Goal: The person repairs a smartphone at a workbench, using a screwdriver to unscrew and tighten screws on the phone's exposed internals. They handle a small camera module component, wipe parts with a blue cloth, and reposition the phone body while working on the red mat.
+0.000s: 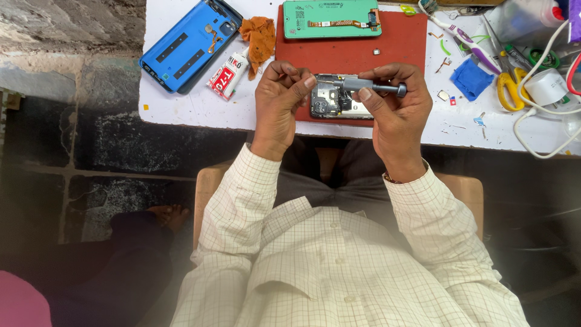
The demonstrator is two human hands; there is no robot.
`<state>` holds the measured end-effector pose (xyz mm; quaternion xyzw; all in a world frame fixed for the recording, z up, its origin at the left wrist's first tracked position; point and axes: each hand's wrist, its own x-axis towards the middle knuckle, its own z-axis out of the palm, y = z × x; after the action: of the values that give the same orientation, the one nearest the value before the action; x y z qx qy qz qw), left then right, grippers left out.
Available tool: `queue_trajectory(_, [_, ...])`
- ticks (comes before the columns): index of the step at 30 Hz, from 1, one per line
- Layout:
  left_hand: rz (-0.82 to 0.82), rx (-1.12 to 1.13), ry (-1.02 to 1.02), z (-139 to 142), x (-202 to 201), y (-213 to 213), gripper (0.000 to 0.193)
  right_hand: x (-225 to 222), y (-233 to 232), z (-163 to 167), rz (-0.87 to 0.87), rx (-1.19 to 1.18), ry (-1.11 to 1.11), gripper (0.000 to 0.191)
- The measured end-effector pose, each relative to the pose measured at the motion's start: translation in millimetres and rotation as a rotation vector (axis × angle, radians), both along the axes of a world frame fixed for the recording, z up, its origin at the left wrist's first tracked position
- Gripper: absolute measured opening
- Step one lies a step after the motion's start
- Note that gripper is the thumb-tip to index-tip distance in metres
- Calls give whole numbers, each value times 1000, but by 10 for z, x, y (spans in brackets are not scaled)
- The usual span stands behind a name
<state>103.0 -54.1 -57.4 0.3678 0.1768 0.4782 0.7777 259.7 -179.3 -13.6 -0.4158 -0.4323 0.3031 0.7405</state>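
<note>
My right hand [396,106] grips a grey screwdriver [375,87] held level, its tip pointing left. My left hand [279,100] is closed, fingers pinched at the screwdriver's tip; what it pinches is too small to see. Beneath both hands an opened phone body [336,103] with bare circuit parts lies on a red mat [399,42] at the table's near edge. A green phone panel [330,18] with a flex cable lies at the mat's far side.
A blue phone back cover [187,45], an orange rag [261,36] and a red-and-white glue tube [227,75] lie left of the mat. On the right are a blue cloth [472,79], yellow scissors [511,88], a toothbrush [463,39], white tape [544,86] and cables.
</note>
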Motion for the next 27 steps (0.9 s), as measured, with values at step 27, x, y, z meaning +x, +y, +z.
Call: queue_trajectory(27, [202,464,572,-125,-169,-90,23,304,389,483,-3,-118,-956,31])
